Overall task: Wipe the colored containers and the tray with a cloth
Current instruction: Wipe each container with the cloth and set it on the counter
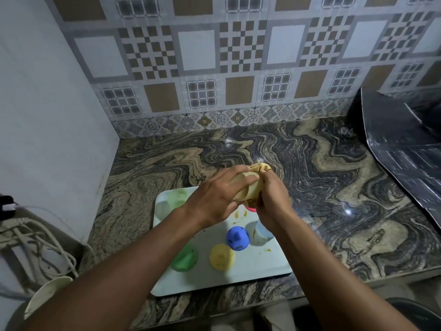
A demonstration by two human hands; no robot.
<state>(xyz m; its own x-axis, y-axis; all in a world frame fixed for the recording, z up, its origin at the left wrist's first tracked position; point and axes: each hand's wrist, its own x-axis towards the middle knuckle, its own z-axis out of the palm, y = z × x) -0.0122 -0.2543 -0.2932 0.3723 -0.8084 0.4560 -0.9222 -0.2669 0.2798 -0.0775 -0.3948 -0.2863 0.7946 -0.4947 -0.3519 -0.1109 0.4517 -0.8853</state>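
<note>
In the head view, the left hand and the right hand are brought close together, raised over the far half of the tray. A pale yellow container is held in the curled fingers of the left hand. The cloth is bunched against it and gripped by the right hand. How much of the container is wrapped cannot be told, since most of it is covered by both hands.

Below the hands, nearer the person, a blue piece with holes, a yellow piece and a green piece are seen lying on the tray. A pale blue cup stands just beneath the right wrist, and a pale green cup is seen to the left of the left hand. Yellow smears are visible on the tray directly under the hands.

The containers are judged to be light, thin plastic: stiff enough to keep their shape, yet likely to flex if squeezed hard, and slippery where they are soiled. Each is best held round its wall while the cloth is worked over it. The cloth is soft and limp, so it must be bunched before it is pressed. The tray looks flat, rigid and light. It is likely to slide on the polished countertop, so an edge should be steadied.
</note>
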